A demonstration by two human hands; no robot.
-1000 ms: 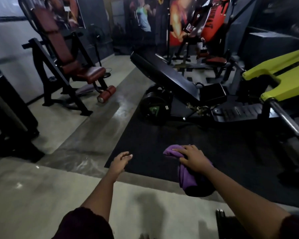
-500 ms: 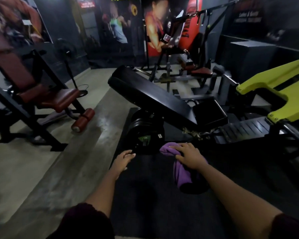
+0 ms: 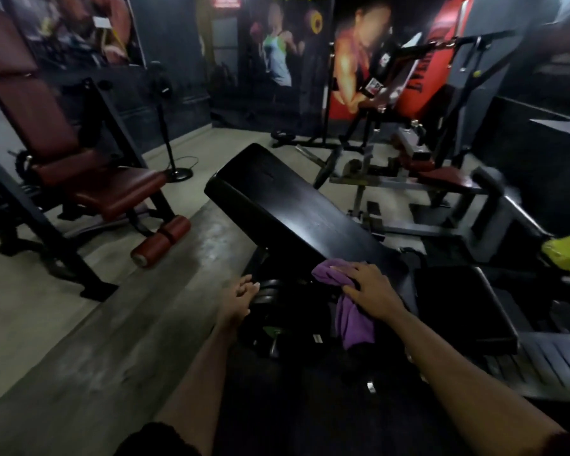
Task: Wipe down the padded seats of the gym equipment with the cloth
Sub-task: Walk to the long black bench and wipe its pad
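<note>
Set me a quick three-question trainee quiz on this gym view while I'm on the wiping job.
1. Which hand holds the purple cloth?
2. True or false: the left hand grips the maroon seat.
3. Which pad is nearest the cloth? A) maroon seat B) black sloped pad C) red roller

Key: 1. The right hand. 2. False: it holds nothing and is well apart from that seat. 3. B.
</note>
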